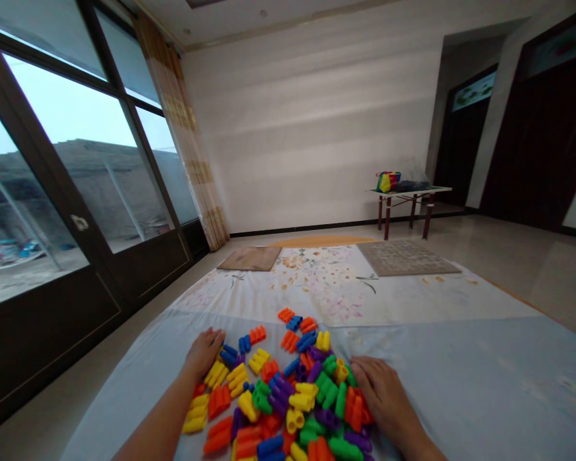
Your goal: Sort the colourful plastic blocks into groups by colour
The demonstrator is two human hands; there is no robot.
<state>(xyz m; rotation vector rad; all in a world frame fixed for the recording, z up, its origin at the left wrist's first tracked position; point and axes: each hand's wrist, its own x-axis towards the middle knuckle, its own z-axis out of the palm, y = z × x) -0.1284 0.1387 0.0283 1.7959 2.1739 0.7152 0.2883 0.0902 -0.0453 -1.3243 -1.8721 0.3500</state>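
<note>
Left hand (pixel 204 351) lies palm-down, fingers loosely spread, at the left edge of a heap of bright plastic tube-shaped building blocks (pixel 288 400) (red, yellow, green, blue, purple, orange). Fingertips touch yellow & blue pieces; nothing gripped.

Right hand (pixel 386 392) also flat & open, fingers together, resting against the heap's right side, touching red and green pieces; nothing held there either.

Blocks sit in a loose pile btwn both hands on a pale blue-grey cloth sheet (pixel 461 384) spread on the floor; a few orange/blue strays lie just beyond the pile, toward a white floral-print sheet (pixel 336 282).

Further back: brown flat mat (pixel 250 258) on the left, grey patterned mat (pixel 406 257) on the right. Small folding worktop w/ red legs (pixel 408 192) near the far wall carries a multicoloured bag (pixel 388 181). Big dark-framed glass doors (pixel 67 211) on the left w/ a striped beige curtain (pixel 187 128).
</note>
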